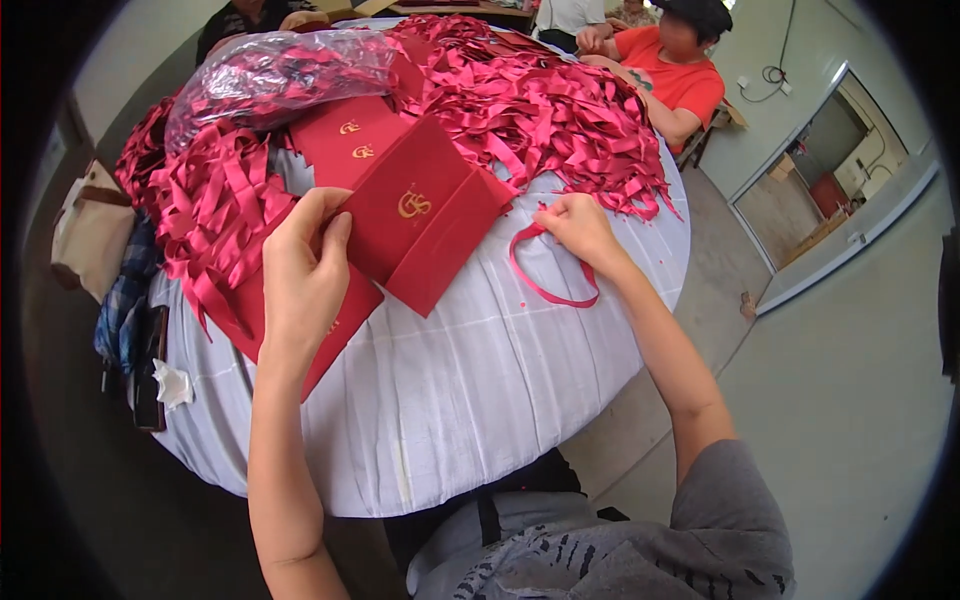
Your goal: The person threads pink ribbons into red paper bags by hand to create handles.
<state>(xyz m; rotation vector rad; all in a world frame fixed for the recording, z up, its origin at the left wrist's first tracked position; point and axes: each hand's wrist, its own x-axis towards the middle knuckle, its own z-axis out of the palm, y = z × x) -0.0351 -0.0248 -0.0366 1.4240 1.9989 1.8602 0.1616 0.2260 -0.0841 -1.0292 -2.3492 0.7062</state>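
Over the table (470,400), the left hand (310,245) clamped thumb and fingers on one red paper bag (400,210). Also over the table, the right hand (580,230) pinched one pink ribbon (516,262) (a loose loop), fingers together. On the table's far side lay one plastic sack (285,75) and ribbons (560,120) I couldn't count.

At the left edge of the white-clothed round table (470,430): a beige bag (92,240) with brown trim, blue checked fabric (127,285) just below it, a dark, brown-edged object (150,385) and, beside that, a crumpled white tissue (172,384). Across at upper right, an orange-red-shirted person (685,85) in a dark cap (700,14); farther back, a white-shirted person (572,14). Beyond, a looped cable (772,76) and a doorway (830,165).
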